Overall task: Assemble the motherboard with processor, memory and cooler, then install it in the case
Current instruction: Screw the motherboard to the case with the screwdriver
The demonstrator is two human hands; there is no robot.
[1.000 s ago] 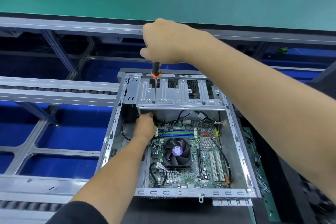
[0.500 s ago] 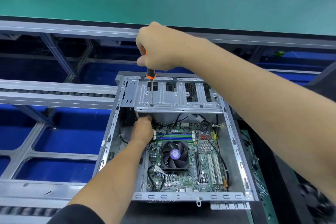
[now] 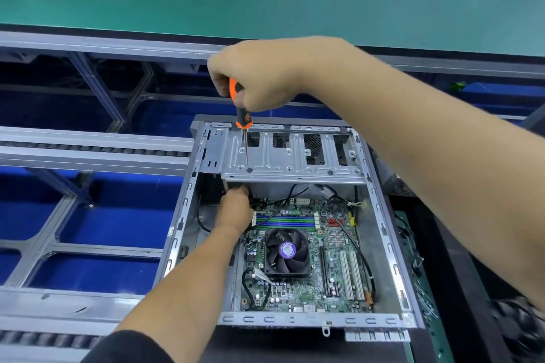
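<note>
An open grey metal case (image 3: pixel 392 271) lies on its side with the green motherboard (image 3: pixel 333 283) inside. A black cooler fan (image 3: pixel 287 251) sits on the board, with memory slots (image 3: pixel 284 220) just beyond it. My right hand (image 3: pixel 259 76) grips an orange and black screwdriver (image 3: pixel 241 115) upright. Its tip stands in a hole of the silver drive bay plate (image 3: pixel 295 162). My left hand (image 3: pixel 234 209) reaches under the plate's left end; its fingertips are hidden there.
Black cables (image 3: pixel 354 242) run over the board's right side. A green-topped bench (image 3: pixel 265 0) spans the back. Roller conveyor rails (image 3: pixel 88 150) and blue bins (image 3: pixel 97 215) lie to the left. Dark equipment (image 3: pixel 472 289) stands right of the case.
My right hand has turned on the screwdriver, so more of the orange handle shows below the fist. The tip stays in the same hole. The left hand keeps its place.
</note>
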